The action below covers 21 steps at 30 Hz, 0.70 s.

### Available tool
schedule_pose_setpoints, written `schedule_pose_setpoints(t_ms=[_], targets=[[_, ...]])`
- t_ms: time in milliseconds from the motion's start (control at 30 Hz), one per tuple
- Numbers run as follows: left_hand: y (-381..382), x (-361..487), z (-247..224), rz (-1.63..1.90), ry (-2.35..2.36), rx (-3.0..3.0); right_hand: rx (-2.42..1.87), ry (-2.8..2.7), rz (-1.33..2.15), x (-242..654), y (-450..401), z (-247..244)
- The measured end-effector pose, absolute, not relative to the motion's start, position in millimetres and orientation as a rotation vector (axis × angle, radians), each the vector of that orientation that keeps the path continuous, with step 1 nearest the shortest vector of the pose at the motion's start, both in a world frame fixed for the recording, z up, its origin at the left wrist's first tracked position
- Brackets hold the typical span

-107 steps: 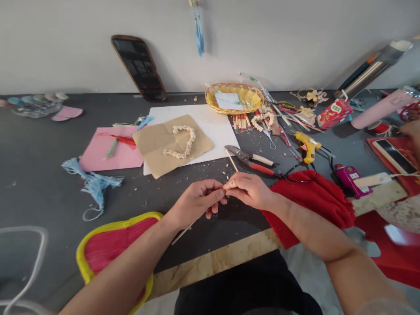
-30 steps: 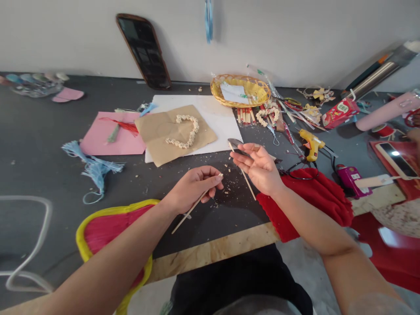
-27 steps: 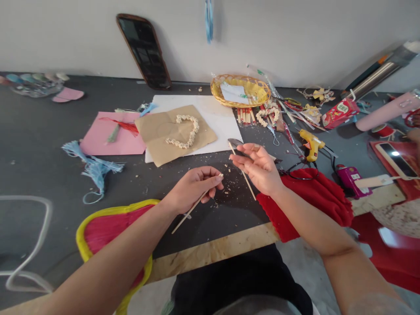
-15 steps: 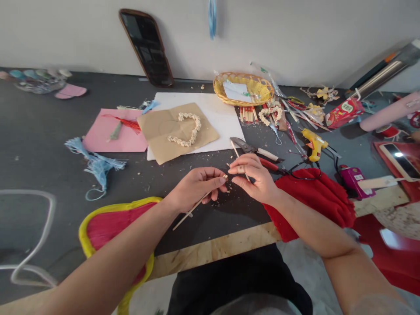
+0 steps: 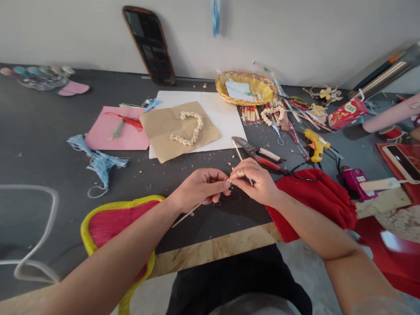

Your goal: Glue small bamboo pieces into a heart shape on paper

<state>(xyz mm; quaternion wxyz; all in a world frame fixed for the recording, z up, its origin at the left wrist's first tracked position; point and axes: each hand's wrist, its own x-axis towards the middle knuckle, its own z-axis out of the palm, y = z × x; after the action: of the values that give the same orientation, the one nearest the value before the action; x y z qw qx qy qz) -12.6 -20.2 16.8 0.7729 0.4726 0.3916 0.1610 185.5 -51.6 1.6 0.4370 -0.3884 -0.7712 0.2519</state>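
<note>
My left hand [image 5: 205,188] is closed in a pinch on a thin wooden stick [image 5: 183,218], whose long end slants down toward the table edge. A second thin stick [image 5: 237,149] passes through the closed fingers of my right hand [image 5: 254,180]. Both sets of fingertips meet at a tiny pale piece, too small to name. Just beyond them lie pruning shears [image 5: 254,152] with red and white handles. An open heart outline of pale little bits [image 5: 197,128] rests on brown paper [image 5: 157,131] over a white sheet [image 5: 241,131].
Several small wooden crumbs dot the dark table. At the right are a yellow glue gun [image 5: 316,144], red cloth [image 5: 315,201] and a red drink carton [image 5: 347,113]. Behind stands a wicker basket [image 5: 218,85]. Blue tassels [image 5: 101,166] lie left, with a phone [image 5: 152,46] against the wall.
My right hand's fingertips have come left and closed against the tiny piece at my left fingertips. The view has shifted slightly.
</note>
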Motion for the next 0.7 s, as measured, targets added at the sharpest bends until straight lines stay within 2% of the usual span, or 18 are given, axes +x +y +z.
schedule_pose_setpoints(t_ms=[700], targets=[[-22.8,-14.4,22.9,0.344,0.873,1.191,-0.937,-1.931,0.693,184.8,-52.9,4.6]])
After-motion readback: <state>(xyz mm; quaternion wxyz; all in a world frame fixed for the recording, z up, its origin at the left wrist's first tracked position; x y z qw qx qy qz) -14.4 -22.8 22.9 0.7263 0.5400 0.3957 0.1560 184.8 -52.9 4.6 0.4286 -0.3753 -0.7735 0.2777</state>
